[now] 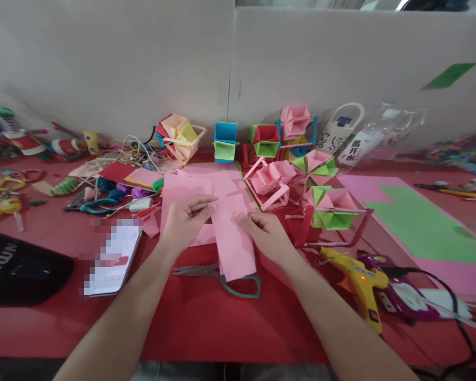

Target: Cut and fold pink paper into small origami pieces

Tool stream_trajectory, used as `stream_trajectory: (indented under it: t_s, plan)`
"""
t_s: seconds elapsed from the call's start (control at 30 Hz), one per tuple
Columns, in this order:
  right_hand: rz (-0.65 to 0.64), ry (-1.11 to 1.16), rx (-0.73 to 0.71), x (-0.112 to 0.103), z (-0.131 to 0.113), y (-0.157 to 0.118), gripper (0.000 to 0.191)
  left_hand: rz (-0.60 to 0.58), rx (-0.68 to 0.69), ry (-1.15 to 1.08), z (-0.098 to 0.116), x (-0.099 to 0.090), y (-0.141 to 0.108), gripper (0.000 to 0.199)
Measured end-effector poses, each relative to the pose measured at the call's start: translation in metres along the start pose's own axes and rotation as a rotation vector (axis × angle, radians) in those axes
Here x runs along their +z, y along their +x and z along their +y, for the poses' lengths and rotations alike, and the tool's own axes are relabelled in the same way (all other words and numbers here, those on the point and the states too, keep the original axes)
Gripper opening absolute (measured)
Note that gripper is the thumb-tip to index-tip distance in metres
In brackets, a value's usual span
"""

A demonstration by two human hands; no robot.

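Scissors [206, 270] are partly covered by a paper strip [235, 241]; a phone [114, 262] is located left, a glue gun [359, 278] right.

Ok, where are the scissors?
In the head view, the scissors lie below centre on the red table, partly hidden by the pink paper strip.

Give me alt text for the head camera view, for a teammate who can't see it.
A left hand and a right hand hold a pink paper strip over a red table; the strip partly covers green-handled scissors. Folded paper models stand beyond, a phone lies to the left and a yellow glue gun to the right.
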State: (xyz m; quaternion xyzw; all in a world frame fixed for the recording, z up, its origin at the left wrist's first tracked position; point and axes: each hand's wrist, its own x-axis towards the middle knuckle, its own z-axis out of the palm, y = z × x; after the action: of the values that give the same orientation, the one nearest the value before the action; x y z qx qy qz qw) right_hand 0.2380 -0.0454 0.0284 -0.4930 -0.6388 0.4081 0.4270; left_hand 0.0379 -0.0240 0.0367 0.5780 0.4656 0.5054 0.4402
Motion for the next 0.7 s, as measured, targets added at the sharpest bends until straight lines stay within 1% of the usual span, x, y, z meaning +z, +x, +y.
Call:
stream_trajectory:
  t_s: [0.07,0.13,0.2,0.3,0.37,0.47,0.53,0.6,0.7]
  plan:
    - [-0.002,0.002,-0.011,-0.0002,0.0007,0.0001,0.053,0.015,0.002,-0.006,-0.0018,-0.0011,0.0009,0.036]
    - [-0.046,0.013,-0.034,-0.0009,0.0009,0.0003,0.047,0.032,0.006,-0.017,-0.0037,-0.0022,0.0017,0.036]
    - [-0.053,0.003,-0.049,-0.0013,0.0015,0.0005,0.044,0.045,0.008,-0.033,-0.0053,-0.0031,0.0024,0.036]
    - [0.038,-0.053,-0.036,-0.0011,0.0031,0.0008,0.051,0.067,0.0,-0.061,-0.0064,-0.0045,0.0033,0.036]
    - [0.061,-0.066,-0.042,-0.0013,0.0036,0.0011,0.053,0.086,-0.007,-0.073,-0.0066,-0.0055,0.0042,0.036]
    - [0.003,-0.041,-0.079,-0.0024,0.0033,0.0024,0.044,0.122,-0.007,-0.087,-0.0076,-0.0072,0.0059,0.038]
    - [0.0,-0.03,-0.087,-0.003,0.0037,0.0035,0.04,0.14,-0.003,-0.097,-0.0087,-0.0081,0.007,0.038]
    - [0.029,-0.033,-0.077,-0.0033,0.0052,0.0043,0.042,0.128,0.001,-0.107,-0.0098,-0.0085,0.0078,0.036]
    - [0.041,-0.039,-0.074,-0.004,0.0076,0.0048,0.046,0.068,-0.009,-0.114,-0.0099,-0.0088,0.0085,0.033]
